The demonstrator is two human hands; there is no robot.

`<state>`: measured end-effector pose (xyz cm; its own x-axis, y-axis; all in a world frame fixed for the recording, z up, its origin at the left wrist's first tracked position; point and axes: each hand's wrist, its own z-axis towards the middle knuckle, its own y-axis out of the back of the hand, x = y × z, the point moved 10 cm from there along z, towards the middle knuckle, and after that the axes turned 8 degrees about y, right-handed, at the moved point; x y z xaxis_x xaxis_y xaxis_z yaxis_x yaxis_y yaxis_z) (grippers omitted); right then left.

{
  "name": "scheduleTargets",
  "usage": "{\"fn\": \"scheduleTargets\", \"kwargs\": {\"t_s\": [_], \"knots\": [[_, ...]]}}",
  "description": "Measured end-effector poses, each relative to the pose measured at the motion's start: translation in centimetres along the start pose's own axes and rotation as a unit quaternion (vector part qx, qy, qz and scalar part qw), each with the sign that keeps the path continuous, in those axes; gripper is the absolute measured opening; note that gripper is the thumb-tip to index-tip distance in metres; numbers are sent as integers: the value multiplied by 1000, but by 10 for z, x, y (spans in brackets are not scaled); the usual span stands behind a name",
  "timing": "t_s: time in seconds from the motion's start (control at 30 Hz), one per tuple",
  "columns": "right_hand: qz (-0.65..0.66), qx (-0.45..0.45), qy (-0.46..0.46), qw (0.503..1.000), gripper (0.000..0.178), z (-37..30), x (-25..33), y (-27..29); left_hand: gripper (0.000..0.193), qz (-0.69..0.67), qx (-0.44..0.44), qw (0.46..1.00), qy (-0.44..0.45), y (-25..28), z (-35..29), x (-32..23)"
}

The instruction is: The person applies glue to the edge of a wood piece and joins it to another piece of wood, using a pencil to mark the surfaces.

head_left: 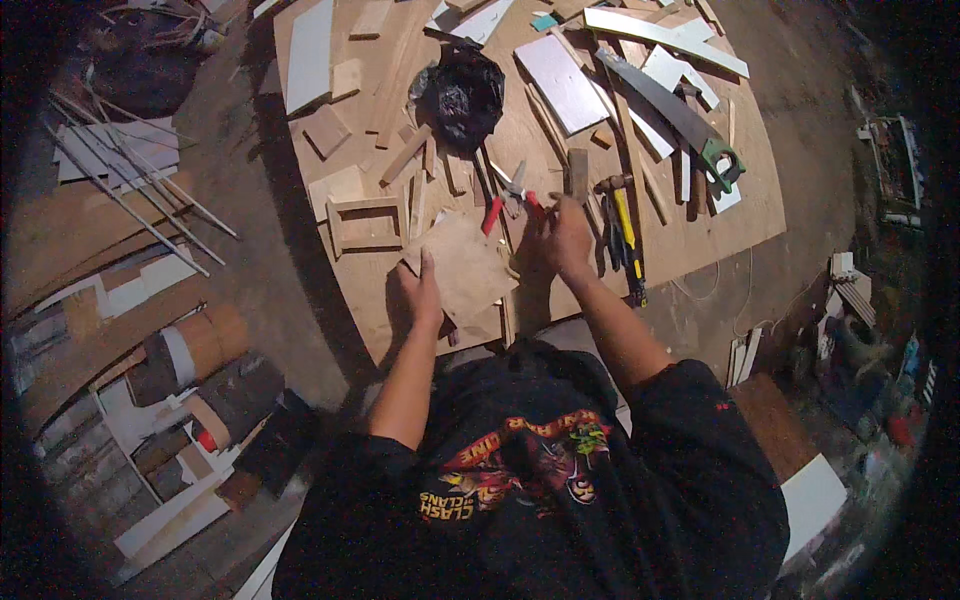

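Note:
My left hand [422, 290] grips the left edge of a thin brown board [468, 265], thumb on top and fingers hidden beneath. To its right, my right hand [568, 240] has its fingers drawn together at the lower end of a grey-brown wood strip [578, 174]; what they hold, if anything, is hidden. Just left of those fingers lie snips [515, 192] with red handles and opened blades. A yellow-and-black-handled hammer [626, 225] rests right of the hand. Beyond the board sits a small rectangular wooden frame [366, 224].
The wooden worktable [720, 240] carries many offcuts. A handsaw [685, 118] with a green handle lies at the far right, a black plastic bag [466, 98] at the far middle, a white panel [562, 82] beside it. More scrap boards [125, 150] lie on the floor at left.

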<state>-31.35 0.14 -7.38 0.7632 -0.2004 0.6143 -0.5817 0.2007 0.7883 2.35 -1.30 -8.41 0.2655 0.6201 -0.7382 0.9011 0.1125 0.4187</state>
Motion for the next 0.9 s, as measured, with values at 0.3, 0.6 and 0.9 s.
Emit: {"fn": "scheduleTargets", "kwargs": {"t_s": [0.3, 0.6, 0.9], "knots": [[-84, 88, -254, 959, 42, -52, -55, 22, 73, -51, 140, 989, -5, -60, -15, -4], [-3, 2, -230, 973, 40, -69, -78, 47, 63, 54, 94, 992, -60, -96, -29, 9], [93, 67, -176, 978, 40, -131, -62, 107, 67, 264, -65, 959, -82, -84, -50, -10]]}}
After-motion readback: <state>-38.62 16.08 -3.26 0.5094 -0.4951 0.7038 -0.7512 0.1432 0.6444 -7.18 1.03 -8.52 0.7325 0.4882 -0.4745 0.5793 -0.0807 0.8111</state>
